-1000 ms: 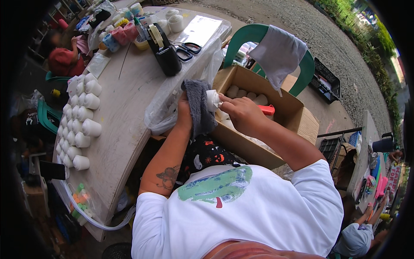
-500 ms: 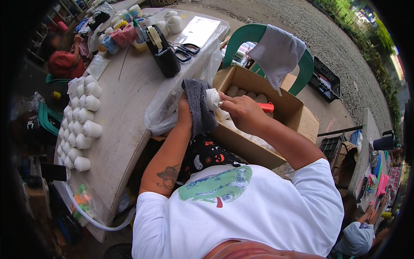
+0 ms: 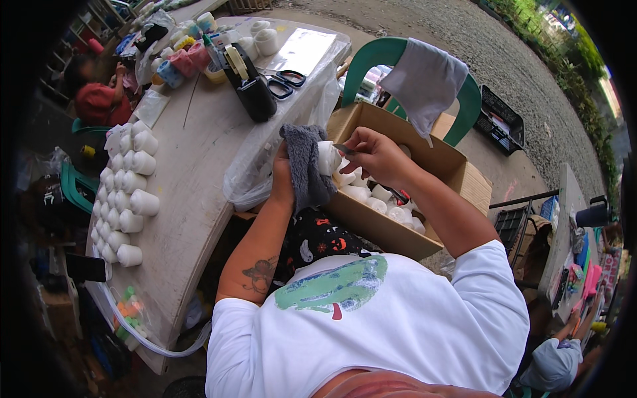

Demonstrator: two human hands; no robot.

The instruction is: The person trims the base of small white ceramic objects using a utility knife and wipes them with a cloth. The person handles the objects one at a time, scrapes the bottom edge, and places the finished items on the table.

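My left hand (image 3: 284, 174) is closed round a grey cloth (image 3: 306, 169), with a small white cup-shaped piece (image 3: 328, 158) held in it, its end facing right. Close by, my right hand (image 3: 375, 158) is closed on a utility knife (image 3: 402, 196). The knife's blade tip is beside the white piece; its red and black handle shows below my wrist, partly hidden by the hand. Under both hands an open cardboard box (image 3: 385, 232) holds many similar white pieces (image 3: 400, 213).
Rows of white cup-shaped pieces (image 3: 133, 182) stand on the table (image 3: 182, 152) at left. A black tape dispenser (image 3: 252, 93) and scissors (image 3: 284, 83) lie at its far end. Beyond the box stands a green chair (image 3: 361, 66) draped with a pale cloth (image 3: 424, 79). A co-worker (image 3: 99, 96) sits far left.
My right hand has lifted slightly up and back from the white piece, and the knife has turned, its handle now lower. My left hand stays in nearly the same place.
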